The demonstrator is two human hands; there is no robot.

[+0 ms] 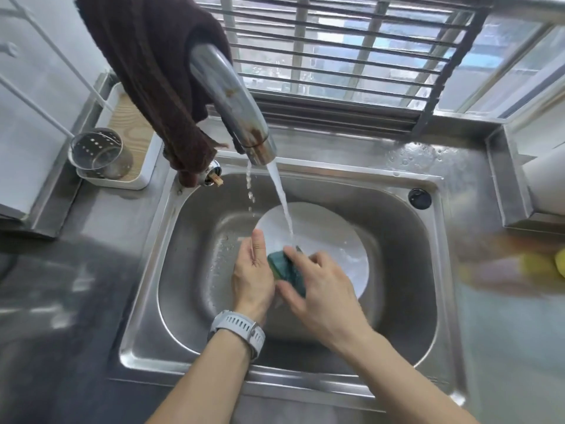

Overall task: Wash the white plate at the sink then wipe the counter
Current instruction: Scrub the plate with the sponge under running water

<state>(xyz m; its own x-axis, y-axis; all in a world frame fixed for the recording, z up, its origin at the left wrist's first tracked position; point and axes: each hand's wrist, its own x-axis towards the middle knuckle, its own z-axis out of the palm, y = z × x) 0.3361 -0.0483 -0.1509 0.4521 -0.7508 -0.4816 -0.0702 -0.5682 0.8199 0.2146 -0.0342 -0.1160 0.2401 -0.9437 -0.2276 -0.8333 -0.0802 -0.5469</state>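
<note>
The white plate (324, 237) sits tilted in the steel sink (406, 270), under a stream of water from the faucet (235, 108). My left hand (253, 270), with a white watch on its wrist, holds the plate's left edge, thumb up along the rim. A green sponge (282, 267) lies against the plate's near part, gripped by my right hand (321, 286). The plate's lower left part is hidden behind both hands.
A dark brown cloth (153, 71) hangs over the faucet. A perforated metal cup (101, 154) stands in a white tray (134, 182) at the back left. A blurred yellow thing (532, 267) lies on the right counter. Grey counter (76, 270) runs along the left.
</note>
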